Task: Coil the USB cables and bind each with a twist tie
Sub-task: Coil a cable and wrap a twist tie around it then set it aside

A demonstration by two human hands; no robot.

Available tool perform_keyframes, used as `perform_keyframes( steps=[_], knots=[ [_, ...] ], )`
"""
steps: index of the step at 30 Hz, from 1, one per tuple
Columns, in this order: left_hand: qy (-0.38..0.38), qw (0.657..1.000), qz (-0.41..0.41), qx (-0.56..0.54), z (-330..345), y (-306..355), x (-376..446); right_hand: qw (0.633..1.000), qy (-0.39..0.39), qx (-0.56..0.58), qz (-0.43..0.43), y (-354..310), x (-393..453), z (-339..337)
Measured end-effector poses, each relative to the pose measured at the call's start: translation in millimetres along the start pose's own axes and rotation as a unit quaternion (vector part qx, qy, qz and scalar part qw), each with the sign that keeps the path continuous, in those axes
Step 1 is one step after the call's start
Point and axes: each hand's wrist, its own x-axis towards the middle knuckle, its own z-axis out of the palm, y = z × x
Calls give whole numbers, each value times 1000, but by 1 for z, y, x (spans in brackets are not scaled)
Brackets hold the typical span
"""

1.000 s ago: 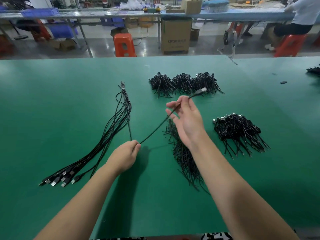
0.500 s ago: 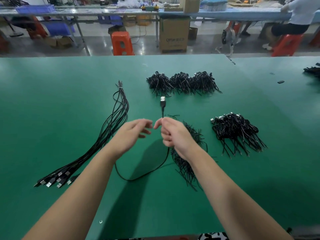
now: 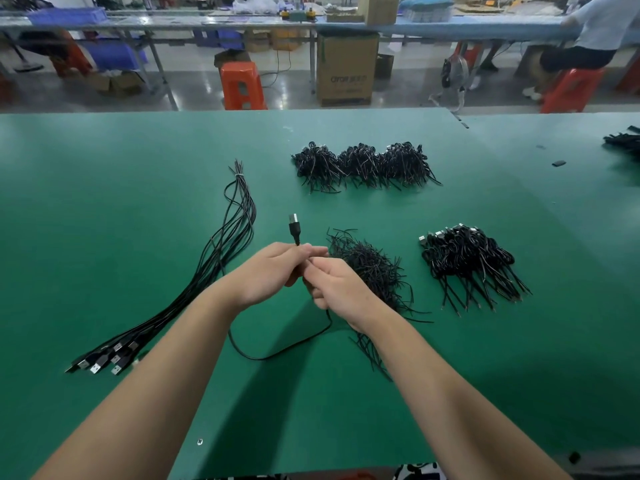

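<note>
Near edge first: a slack loop of the USB cable (image 3: 277,351) is laid on the green mat (image 3: 104,237) at 6 o'clock from the hands, running up into the right hand (image 3: 334,289). The cable is pinched by both hands where they meet; the left hand (image 3: 268,271) is curled round it just below the plug (image 3: 293,227), which is held upright at 12 o'clock from the fingers. The right hand's fingers are curled on the cable too; whether a twist tie is also held cannot be told. A loose heap of twist ties (image 3: 370,271) is seen at 3 o'clock, partly hidden by the right wrist. Uncoiled cables (image 3: 194,289) are fanned out at 9 o'clock, plugs toward the near edge. Coiled, bound cables (image 3: 467,261) are piled further out at 3 o'clock; three more bundles (image 3: 363,164) are lined up at 12 o'clock. Risks, as judged: the coil is only started, so the slack loop could be snagged on the tie heap and loose ties dragged along; if the pinch is relaxed, the first turn would likely spring open; uneven turns could be produced if the tail is not fed straight. The mat is flat and matte. Beyond it, at 12 o'clock, a workshop floor is seen with an orange stool (image 3: 242,84), a cardboard box (image 3: 346,69), long benches, and a seated person (image 3: 588,32) at 2 o'clock.
</note>
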Motion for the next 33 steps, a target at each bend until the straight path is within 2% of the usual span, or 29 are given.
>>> perform_keyframes(
  steps=[3, 5, 6, 8, 9, 10, 12, 14, 15, 17, 19, 21, 23, 24, 25, 28, 30, 33],
  knots=[
    [19, 998, 3, -62, 3, -1, -2, 996, -9, 83, 20, 1, -1, 2],
    [50, 978, 27, -201, 7, 1, 0, 986, -30, 156, 42, 7, -3, 5],
    [67, 953, 44, -291, 8, 4, 2, 978, -46, 197, 57, 11, -5, 8],
    [65, 873, 76, -478, 0, 9, 6, 952, -81, 284, 86, 20, -8, 12],
    [38, 837, 87, -539, -7, 10, 5, 936, -97, 325, 99, 25, -8, 12],
    [-10, 822, 91, -562, -13, 10, 1, 920, -112, 360, 112, 29, -9, 11],
    [-137, 849, 65, -506, -20, 9, -9, 896, -134, 403, 131, 35, -7, 8],
    [-248, 900, 15, -357, -23, 6, -15, 903, -124, 387, 143, 37, -5, 4],
    [-270, 923, -22, -275, -24, 3, -17, 913, -107, 364, 149, 38, -5, 1],
    [-255, 950, -111, -143, -22, -4, -18, 923, -83, 346, 149, 40, -4, -7],
    [-184, 964, -183, -56, -16, -13, -16, 919, -83, 362, 132, 39, -3, -14],
    [-111, 973, -202, 20, -7, -22, -13, 921, -84, 362, 120, 35, -2, -15],
    [-64, 976, -181, 99, 0, -27, -9, 928, -82, 347, 111, 33, -3, -11],
    [-36, 981, -158, 108, 3, -29, -7, 930, -83, 343, 105, 33, -3, -8],
    [0, 988, -134, 71, 7, -31, -5, 931, -85, 341, 100, 32, -3, -6],
    [77, 986, -40, -144, 17, -29, -6, 925, -103, 354, 90, 30, -4, -2],
    [70, 977, 9, -201, 21, -33, -6, 914, -117, 378, 90, 29, -4, -1],
    [39, 980, 27, -193, 15, -42, -3, 898, -124, 410, 98, 32, -7, -3]
  ],
)
